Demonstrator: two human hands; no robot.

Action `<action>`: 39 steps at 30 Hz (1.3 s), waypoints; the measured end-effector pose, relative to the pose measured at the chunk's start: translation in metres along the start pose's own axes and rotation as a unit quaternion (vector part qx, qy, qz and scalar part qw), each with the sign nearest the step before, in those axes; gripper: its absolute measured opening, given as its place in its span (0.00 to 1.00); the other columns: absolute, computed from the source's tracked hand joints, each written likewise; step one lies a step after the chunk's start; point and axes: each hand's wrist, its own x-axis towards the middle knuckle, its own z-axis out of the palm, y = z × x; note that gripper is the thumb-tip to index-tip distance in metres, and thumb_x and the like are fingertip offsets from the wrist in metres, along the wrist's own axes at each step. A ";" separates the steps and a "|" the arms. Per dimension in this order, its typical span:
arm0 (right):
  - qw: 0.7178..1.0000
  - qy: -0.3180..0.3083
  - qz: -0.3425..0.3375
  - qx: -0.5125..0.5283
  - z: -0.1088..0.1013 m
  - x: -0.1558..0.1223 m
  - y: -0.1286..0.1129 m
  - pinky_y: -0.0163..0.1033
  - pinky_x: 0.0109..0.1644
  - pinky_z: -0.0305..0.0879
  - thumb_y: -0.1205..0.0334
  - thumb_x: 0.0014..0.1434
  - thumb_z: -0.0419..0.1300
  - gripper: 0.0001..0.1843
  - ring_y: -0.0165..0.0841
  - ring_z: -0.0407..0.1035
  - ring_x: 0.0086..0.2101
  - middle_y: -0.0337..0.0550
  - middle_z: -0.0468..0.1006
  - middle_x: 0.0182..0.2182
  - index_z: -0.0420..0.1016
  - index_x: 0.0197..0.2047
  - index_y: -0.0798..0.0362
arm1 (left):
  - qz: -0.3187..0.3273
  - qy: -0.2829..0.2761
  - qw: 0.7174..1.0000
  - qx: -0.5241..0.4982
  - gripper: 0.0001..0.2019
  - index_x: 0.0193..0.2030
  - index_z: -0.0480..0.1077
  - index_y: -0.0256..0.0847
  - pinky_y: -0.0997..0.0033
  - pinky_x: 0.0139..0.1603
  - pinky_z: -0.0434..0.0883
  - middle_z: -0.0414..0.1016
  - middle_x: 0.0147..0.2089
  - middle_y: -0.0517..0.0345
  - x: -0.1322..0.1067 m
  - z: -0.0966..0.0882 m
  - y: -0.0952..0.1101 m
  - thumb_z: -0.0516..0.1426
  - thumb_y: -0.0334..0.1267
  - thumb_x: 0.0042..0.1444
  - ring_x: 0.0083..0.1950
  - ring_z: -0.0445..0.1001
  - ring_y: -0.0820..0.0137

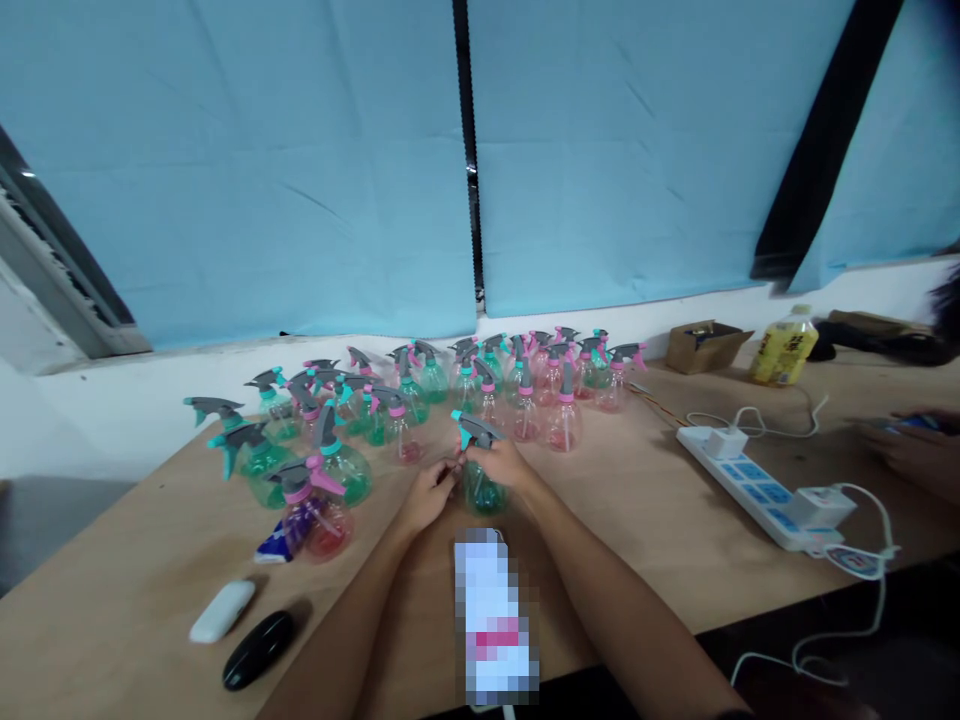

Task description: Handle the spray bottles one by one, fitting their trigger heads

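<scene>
A green see-through spray bottle (pixel 484 494) with a grey and teal trigger head stands upright in front of me. My right hand (pixel 504 464) is closed around its neck, just under the head. My left hand (pixel 433 493) is beside the bottle on its left, fingers pinched together close to the neck. Whether anything small is between those fingertips, I cannot make out. Beyond both hands, several other green and pink spray bottles are grouped, among them a pink one (pixel 564 425) and a green one (pixel 345 470).
A lit phone (pixel 493 620) lies between my forearms. To the left are a pink spray bottle (pixel 322 525), a white case (pixel 223 611) and a black case (pixel 258 650). On the right are a power strip (pixel 757 490) with cables, a cardboard box (pixel 705 347), a yellow bottle (pixel 784 348) and another person's hand (pixel 919 450).
</scene>
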 end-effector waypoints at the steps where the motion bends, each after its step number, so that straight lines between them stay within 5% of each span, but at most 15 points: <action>1: 1.000 -0.005 -0.005 -0.004 0.000 0.000 0.000 0.38 0.43 0.70 0.68 0.46 0.57 0.13 0.31 0.71 0.33 0.37 0.78 0.31 0.77 0.35 0.49 | -0.002 0.000 1.000 0.002 0.17 0.39 0.74 0.38 0.72 0.33 0.66 0.72 0.30 0.60 0.000 0.000 -0.001 0.54 0.50 0.61 0.29 0.68 0.71; 7: 0.998 -0.051 -0.031 -0.024 -0.004 0.002 0.003 0.44 0.53 0.67 0.68 0.49 0.58 0.20 0.34 0.73 0.40 0.38 0.79 0.34 0.78 0.45 0.47 | -0.011 0.002 1.000 0.005 0.17 0.41 0.74 0.37 0.72 0.33 0.66 0.72 0.30 0.60 0.000 0.001 -0.003 0.53 0.50 0.62 0.29 0.68 0.71; 15: 0.999 -0.027 -0.014 -0.015 -0.003 0.003 0.011 0.38 0.44 0.67 0.68 0.49 0.58 0.12 0.30 0.69 0.33 0.36 0.77 0.32 0.78 0.37 0.48 | -0.008 -0.001 1.000 0.016 0.16 0.41 0.74 0.37 0.71 0.34 0.66 0.73 0.31 0.58 0.000 0.000 -0.001 0.53 0.47 0.62 0.30 0.68 0.70; 20: 1.000 0.010 -0.016 0.011 0.003 0.004 0.012 0.38 0.46 0.66 0.70 0.47 0.58 0.10 0.30 0.70 0.36 0.36 0.76 0.33 0.75 0.33 0.49 | -0.003 -0.001 1.000 0.024 0.16 0.42 0.74 0.37 0.71 0.34 0.67 0.73 0.32 0.58 0.001 -0.001 -0.003 0.53 0.47 0.61 0.30 0.68 0.70; 27: 0.999 -0.010 -0.026 -0.030 0.002 0.000 -0.001 0.38 0.46 0.67 0.70 0.48 0.57 0.16 0.31 0.70 0.36 0.37 0.77 0.33 0.77 0.40 0.49 | -0.010 -0.003 1.000 -0.001 0.16 0.41 0.74 0.37 0.71 0.34 0.67 0.73 0.33 0.57 0.001 0.001 -0.002 0.53 0.47 0.61 0.31 0.69 0.70; 34: 0.999 0.027 -0.014 -0.018 0.006 0.003 0.010 0.39 0.44 0.68 0.68 0.47 0.57 0.09 0.32 0.71 0.35 0.37 0.77 0.31 0.74 0.33 0.49 | -0.001 0.004 1.000 -0.001 0.16 0.41 0.75 0.37 0.70 0.34 0.67 0.75 0.34 0.56 0.000 0.000 -0.002 0.55 0.48 0.60 0.31 0.69 0.69; 39: 0.992 0.063 -0.065 -0.086 0.005 -0.001 0.008 0.42 0.50 0.68 0.65 0.54 0.58 0.15 0.34 0.72 0.39 0.40 0.78 0.36 0.74 0.45 0.49 | -0.012 0.009 1.000 -0.009 0.17 0.41 0.74 0.37 0.71 0.33 0.67 0.74 0.33 0.57 0.000 0.001 -0.001 0.55 0.50 0.60 0.30 0.69 0.70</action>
